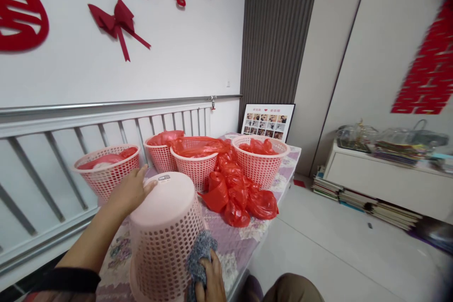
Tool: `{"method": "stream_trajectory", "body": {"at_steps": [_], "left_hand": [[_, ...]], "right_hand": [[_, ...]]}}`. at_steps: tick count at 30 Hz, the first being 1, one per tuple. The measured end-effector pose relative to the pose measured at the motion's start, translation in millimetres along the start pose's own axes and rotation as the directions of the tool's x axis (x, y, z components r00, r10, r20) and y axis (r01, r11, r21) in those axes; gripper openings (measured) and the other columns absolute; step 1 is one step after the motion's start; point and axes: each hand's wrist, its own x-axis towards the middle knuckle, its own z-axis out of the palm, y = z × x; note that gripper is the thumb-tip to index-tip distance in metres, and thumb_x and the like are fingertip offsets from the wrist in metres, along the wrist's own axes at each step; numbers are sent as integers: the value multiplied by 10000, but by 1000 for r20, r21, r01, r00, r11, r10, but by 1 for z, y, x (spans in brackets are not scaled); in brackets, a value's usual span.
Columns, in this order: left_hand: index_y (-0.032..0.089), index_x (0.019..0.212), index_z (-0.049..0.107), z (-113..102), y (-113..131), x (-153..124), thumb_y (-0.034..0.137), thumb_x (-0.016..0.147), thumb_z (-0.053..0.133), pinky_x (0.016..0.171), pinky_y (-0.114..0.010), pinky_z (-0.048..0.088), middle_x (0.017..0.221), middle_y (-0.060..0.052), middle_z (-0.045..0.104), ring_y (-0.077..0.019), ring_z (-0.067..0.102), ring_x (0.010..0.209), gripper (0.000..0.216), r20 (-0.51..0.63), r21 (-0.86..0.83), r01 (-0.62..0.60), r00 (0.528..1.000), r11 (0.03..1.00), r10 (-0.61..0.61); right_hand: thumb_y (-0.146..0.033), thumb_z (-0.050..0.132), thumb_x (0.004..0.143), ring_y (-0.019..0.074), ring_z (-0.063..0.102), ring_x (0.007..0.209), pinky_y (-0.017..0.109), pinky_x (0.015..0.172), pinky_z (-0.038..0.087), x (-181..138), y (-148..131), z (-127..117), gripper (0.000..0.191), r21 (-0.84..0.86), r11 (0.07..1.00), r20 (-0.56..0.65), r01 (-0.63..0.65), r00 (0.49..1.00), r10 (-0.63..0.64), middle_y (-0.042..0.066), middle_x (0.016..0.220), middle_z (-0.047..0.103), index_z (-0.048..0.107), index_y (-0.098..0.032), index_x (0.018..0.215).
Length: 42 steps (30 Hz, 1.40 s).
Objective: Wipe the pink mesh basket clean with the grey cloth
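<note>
A pink plastic basket [164, 240] with a perforated side stands upside down, its solid base facing up with a small label on it. My left hand [132, 191] rests at the left edge of that base, thumb and finger spread apart; its other fingers are partly hidden. In my right hand [211, 276] is a bunched grey cloth [201, 255], pressed against the basket's right side near the bottom. The fingers of this hand are wrapped round the cloth.
Pink baskets lined with red bags stand behind, one at left [106, 177] and one at right [260, 163]. Red plastic bags [235, 193] lie heaped beside them on the floral tablecloth [235, 233]. A white radiator [38, 160] runs along the left wall. A photo board [268, 120] leans behind.
</note>
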Motion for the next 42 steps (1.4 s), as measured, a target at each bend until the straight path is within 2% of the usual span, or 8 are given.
{"method": "stream_trajectory", "body": {"at_steps": [4,10,15,21,25,32,38,42], "left_hand": [[123,1515,362,-15,53,-34,539,934,371,1143,-570,352,1566,-205,417,-369,386,1443,714,-131,87,-66,988,994,77],[176,1436,510,16,111,-91,367,916,529,1069,-627,426,1520,-153,504,-378,484,1378,554,-28,247,-241,966,939,256],[145,1406,545,41,88,-103,348,941,496,1044,-521,495,1469,-135,561,-343,554,1326,510,-109,314,-351,910,882,401],[270,1421,534,35,14,-85,474,933,503,1056,-446,500,1449,-77,589,-285,576,1315,530,-57,249,-564,803,787,594],[375,1433,495,25,-20,-81,463,914,535,1103,-539,433,1470,-32,574,-291,533,1355,528,-14,196,-564,816,802,578],[291,1358,582,48,12,-117,257,902,473,1063,-681,351,1476,-126,558,-376,463,1370,470,-303,278,-200,910,940,283],[287,1261,635,61,2,-114,262,832,533,1055,-690,313,1371,-122,634,-370,522,1263,442,-319,223,-240,898,945,304],[310,1301,605,60,1,-113,281,822,556,1077,-691,280,1384,-116,623,-367,511,1270,483,-323,192,-228,904,955,281]], "right_hand": [[-26,522,638,288,573,1292,396,1017,542,-2,6,-1,600,-7,996,42,89,995,-89,80,1461,514,608,-252,1187],[-49,521,682,298,565,1313,431,1038,533,-12,19,6,572,27,1000,-3,13,1000,-13,94,1461,532,630,-246,1207],[-134,587,799,290,617,1265,405,1013,557,-10,37,9,485,52,993,29,-110,994,109,105,1383,626,657,-237,1268],[-176,590,871,252,644,1233,369,1024,539,4,20,11,439,182,959,51,-218,976,213,102,1316,680,644,-229,1303],[-147,581,833,278,639,1239,396,1008,553,7,-8,25,464,190,960,37,-206,979,203,120,1329,671,665,-227,1282],[-193,574,877,316,541,1344,495,1067,505,66,-90,22,442,257,949,36,-181,983,178,149,1455,552,638,-224,1313],[-126,582,860,329,332,1481,558,1166,371,129,-152,-10,603,281,956,67,88,992,-111,113,1619,321,510,-257,1444],[-108,567,852,351,299,1493,596,1148,384,111,-134,1,658,227,969,79,93,990,-113,93,1650,261,470,-284,1478]]}}
